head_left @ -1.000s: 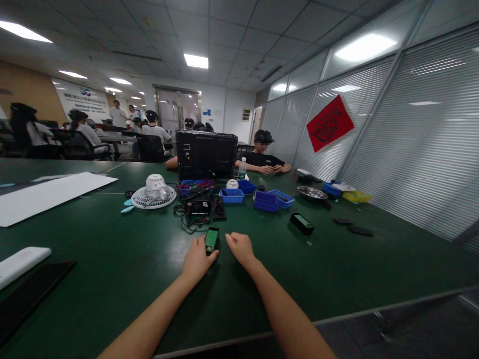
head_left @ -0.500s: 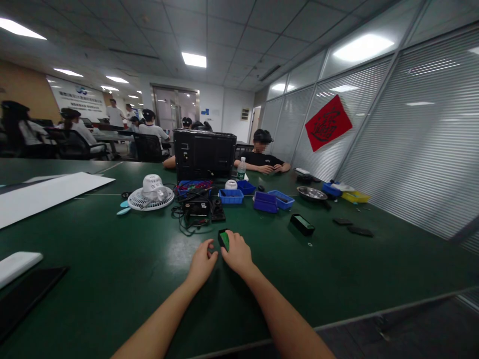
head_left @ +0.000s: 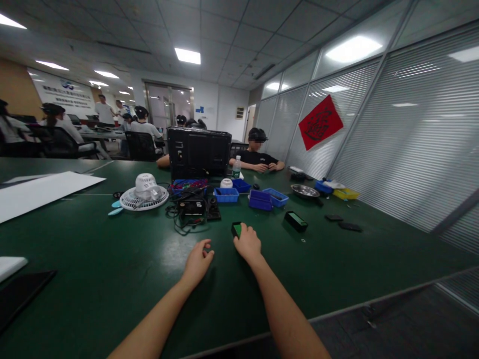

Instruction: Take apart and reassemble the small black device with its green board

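My right hand (head_left: 248, 242) is closed over a small black box (head_left: 235, 230) with a green face, low on the green table (head_left: 149, 289); the hand covers much of the box. To its left, my left hand (head_left: 199, 259) hovers with fingers loosely curled and apart, holding nothing. A second black box with a green top (head_left: 296, 221) lies farther right, beside a small pale ring (head_left: 303, 240).
Beyond my hands are tangled cables with a black device (head_left: 192, 206), blue bins (head_left: 226, 195), a white fan (head_left: 144, 192) and a large black casing (head_left: 200, 152). A metal bowl (head_left: 305, 191) sits right. Across the table a person (head_left: 258, 157) sits.
My right hand has moved right and slightly away with the black box, widening the gap to my left hand. The whole view has shifted a little.
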Available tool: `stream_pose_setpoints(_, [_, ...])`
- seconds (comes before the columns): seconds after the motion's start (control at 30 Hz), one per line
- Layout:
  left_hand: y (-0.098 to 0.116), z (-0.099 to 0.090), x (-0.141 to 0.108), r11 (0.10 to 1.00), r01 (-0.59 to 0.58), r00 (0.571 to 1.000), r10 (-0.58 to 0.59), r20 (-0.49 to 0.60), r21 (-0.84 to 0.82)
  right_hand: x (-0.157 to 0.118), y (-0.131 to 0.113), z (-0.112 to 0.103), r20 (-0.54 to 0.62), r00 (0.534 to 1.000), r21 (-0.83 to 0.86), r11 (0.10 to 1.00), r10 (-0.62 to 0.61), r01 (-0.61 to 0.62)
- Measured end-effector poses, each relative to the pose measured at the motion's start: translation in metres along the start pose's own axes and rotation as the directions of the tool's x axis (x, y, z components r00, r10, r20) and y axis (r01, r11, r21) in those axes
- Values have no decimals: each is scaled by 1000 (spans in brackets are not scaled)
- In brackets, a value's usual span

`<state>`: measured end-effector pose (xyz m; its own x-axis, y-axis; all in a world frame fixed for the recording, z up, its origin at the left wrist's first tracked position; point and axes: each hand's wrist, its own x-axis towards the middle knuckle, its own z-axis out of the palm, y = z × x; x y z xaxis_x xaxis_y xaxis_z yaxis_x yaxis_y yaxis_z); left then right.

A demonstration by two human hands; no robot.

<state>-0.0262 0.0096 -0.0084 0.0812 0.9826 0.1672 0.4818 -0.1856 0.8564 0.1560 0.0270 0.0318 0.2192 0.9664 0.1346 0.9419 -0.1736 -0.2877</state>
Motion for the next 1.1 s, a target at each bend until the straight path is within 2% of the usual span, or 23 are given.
stream_pose_setpoints(0.23, [0, 0, -1, 999, 17, 1000, -18, -21, -27, 14, 17, -11, 120, 985, 100, 986, 123, -135])
stream_pose_setpoints(0.47, [-3, 1, 1, 999, 9, 1000, -10, -18, -36, 22, 38, -22, 94, 976, 42, 979, 195, -199])
stream_pose_setpoints(0.83, [-5, 2, 1, 999, 3, 1000, -3, -8, -44, 19, 34, -14, 43, 988, 32, 989, 146, -148])
stream_pose_setpoints(1.1, [-4, 3, 0, 1000, -2, 1000, 2, -17, -22, 32, 56, -20, 118, 956, 209, 935, 267, -287])
